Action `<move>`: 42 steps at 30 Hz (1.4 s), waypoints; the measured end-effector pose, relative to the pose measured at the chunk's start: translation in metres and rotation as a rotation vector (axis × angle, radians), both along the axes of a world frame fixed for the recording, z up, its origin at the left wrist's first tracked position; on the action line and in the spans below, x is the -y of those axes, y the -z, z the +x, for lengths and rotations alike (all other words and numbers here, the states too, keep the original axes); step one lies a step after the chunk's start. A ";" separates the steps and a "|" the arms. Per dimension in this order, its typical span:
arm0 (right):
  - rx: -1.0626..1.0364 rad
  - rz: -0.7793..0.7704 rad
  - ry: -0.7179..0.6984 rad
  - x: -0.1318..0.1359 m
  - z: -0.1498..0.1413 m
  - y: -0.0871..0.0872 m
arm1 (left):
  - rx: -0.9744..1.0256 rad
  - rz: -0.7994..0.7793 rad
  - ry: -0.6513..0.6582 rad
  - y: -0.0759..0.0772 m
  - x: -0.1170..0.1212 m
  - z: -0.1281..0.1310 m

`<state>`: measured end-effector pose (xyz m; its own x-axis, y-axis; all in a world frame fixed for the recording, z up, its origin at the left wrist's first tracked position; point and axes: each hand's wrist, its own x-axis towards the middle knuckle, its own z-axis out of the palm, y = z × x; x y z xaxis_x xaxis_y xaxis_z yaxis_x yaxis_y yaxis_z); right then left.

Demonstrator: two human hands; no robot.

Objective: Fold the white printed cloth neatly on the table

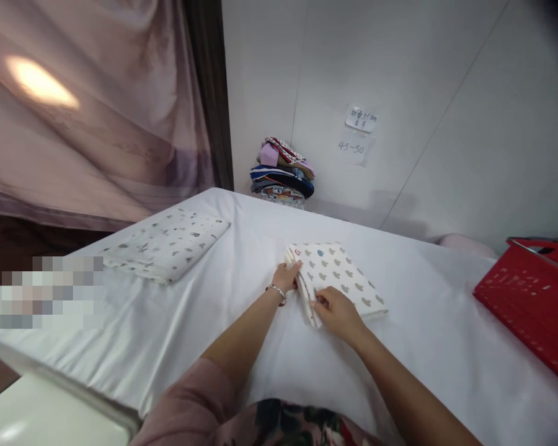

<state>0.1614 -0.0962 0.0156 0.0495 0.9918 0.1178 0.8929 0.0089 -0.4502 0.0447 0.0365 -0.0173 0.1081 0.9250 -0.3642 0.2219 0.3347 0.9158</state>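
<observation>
A folded white cloth printed with grey hearts (341,275) lies in the middle of the white-covered table (242,334). My left hand (286,277), with a bracelet at the wrist, pinches the cloth's near-left edge at the far corner. My right hand (335,311) grips the same edge lower down, fingers curled over the folded layers. A second folded cloth with small grey prints (167,244) rests apart on the table's left side.
A stack of folded colourful fabrics (283,173) sits at the table's far edge against the white wall. A red basket (532,297) stands at the right. A pinkish curtain (88,111) hangs at the left. Paper notes (360,119) are stuck on the wall.
</observation>
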 end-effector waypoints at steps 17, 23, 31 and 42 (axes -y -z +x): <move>-0.053 0.138 -0.062 -0.001 -0.006 0.022 | 0.192 -0.136 0.100 0.005 0.040 -0.006; -0.149 0.159 -0.149 0.003 0.006 0.013 | 0.019 0.065 0.091 0.033 0.032 -0.001; 0.051 0.029 0.384 -0.006 0.121 0.021 | 0.106 -0.029 0.052 0.024 0.035 -0.002; -0.551 -0.119 0.356 0.015 0.111 0.039 | -0.113 0.206 0.027 -0.013 -0.009 -0.027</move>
<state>0.2722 -0.1111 -0.0233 0.3982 0.9084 -0.1278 0.4714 -0.3221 -0.8210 0.0177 0.0455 -0.0043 0.1025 0.9784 -0.1797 0.3335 0.1364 0.9328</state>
